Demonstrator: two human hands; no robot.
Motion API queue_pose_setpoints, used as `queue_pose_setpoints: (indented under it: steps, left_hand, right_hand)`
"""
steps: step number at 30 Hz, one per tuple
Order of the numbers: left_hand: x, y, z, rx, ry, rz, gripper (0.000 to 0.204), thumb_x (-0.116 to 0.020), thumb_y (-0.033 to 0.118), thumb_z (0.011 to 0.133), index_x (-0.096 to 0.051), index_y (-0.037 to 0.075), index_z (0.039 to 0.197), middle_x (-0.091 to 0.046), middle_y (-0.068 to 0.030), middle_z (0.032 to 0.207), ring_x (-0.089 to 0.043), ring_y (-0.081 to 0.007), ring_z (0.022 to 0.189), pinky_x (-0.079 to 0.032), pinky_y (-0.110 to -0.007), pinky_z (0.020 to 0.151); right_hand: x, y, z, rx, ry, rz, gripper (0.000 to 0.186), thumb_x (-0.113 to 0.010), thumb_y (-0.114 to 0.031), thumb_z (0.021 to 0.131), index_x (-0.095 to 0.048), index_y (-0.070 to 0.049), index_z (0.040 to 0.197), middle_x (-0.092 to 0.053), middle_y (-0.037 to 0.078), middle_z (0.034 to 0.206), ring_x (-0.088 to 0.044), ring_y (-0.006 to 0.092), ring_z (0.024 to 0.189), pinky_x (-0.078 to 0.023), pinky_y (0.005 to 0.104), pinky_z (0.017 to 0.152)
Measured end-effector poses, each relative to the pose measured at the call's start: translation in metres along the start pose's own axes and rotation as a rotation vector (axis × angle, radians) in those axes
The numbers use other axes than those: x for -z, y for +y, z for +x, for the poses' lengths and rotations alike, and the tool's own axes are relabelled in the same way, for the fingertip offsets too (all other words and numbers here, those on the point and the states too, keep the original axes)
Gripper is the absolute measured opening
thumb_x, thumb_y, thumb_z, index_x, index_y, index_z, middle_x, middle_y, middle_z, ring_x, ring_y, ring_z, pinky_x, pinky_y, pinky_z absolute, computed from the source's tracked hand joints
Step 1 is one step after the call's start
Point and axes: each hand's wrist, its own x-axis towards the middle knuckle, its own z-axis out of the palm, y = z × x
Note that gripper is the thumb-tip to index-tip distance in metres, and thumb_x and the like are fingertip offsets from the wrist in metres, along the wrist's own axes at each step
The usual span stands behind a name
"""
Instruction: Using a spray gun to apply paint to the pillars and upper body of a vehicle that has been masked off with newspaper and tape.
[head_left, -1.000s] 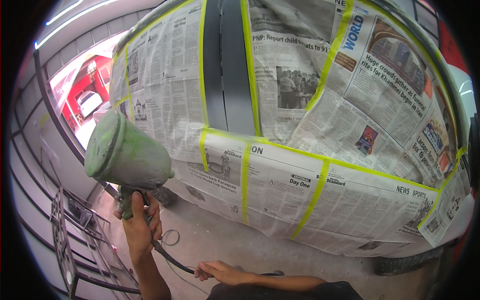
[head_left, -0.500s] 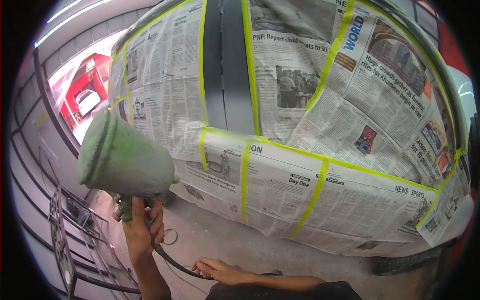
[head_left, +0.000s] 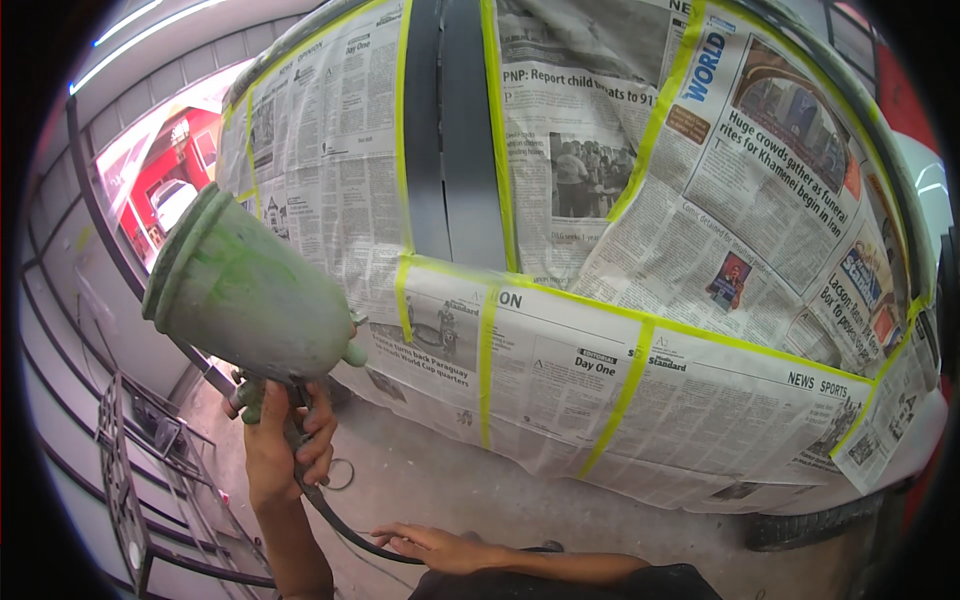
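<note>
While fingers (head_left: 320, 424) obscure its handle (head_left: 294, 433), the left grip (head_left: 282, 445) (right's (head_left: 437, 548) unclear) holds a sprayer (head_left: 250, 295).

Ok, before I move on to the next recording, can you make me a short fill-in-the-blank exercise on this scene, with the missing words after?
1. The left hand grips a spray ____.
2. The large cup above that hand is grey with smears of ____.
3. A black ____ leads down from there and passes close to the right hand.
4. Sheets of ____, full of headlines and photos, cover much of the car.

Missing words: gun; green; hose; newspaper.
</note>
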Motion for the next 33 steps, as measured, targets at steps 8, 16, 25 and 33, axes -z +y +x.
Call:
queue_pose_setpoints:
  steps: [8,16,25,33]
  left_hand:
    - [0.004,0.001,0.002,-0.17,0.19,0.231,0.043,-0.045,0.044,0.098,-0.049,0.002,0.103,-0.042,-0.0029,0.066,-0.034,-0.005,0.04,-0.029,-0.02,0.028]
    - [0.005,-0.005,-0.016,0.051,0.069,0.191,0.043,-0.047,0.045,0.097,-0.046,0.002,0.095,-0.041,-0.0037,0.064,-0.035,-0.0066,0.041,-0.029,-0.021,0.03]
    - [0.013,-0.01,-0.022,0.029,0.054,0.12,0.042,-0.044,0.044,0.098,-0.047,0.002,0.101,-0.038,-0.0029,0.065,-0.033,-0.0057,0.038,-0.028,-0.02,0.026]
    - [0.0,-0.018,-0.027,-0.097,0.27,0.289,0.039,-0.043,0.044,0.098,-0.048,0.006,0.102,-0.039,-0.0015,0.063,-0.032,-0.0043,0.037,-0.029,-0.02,0.027]
  right_hand:
    - [-0.002,0.004,-0.006,-0.072,-0.15,-0.084,0.059,-0.039,-0.049,0.098,-0.037,-0.005,0.137,-0.053,0.02,0.127,-0.051,0.032,0.118,-0.038,0.0384,0.1]
    - [-0.001,0.005,-0.007,-0.082,-0.336,-0.24,0.059,-0.049,-0.041,0.096,-0.038,0.0,0.136,-0.051,0.021,0.129,-0.049,0.0288,0.122,-0.038,0.036,0.102]
    - [0.0,0.001,-0.017,-0.086,-0.339,-0.3,0.06,-0.051,-0.04,0.095,-0.039,0.002,0.136,-0.051,0.021,0.129,-0.05,0.0296,0.12,-0.039,0.0358,0.101]
    - [-0.008,0.015,-0.031,-0.096,-0.255,-0.261,0.062,-0.051,-0.047,0.094,-0.042,0.0,0.134,-0.051,0.022,0.129,-0.052,0.0323,0.119,-0.04,0.0377,0.1]
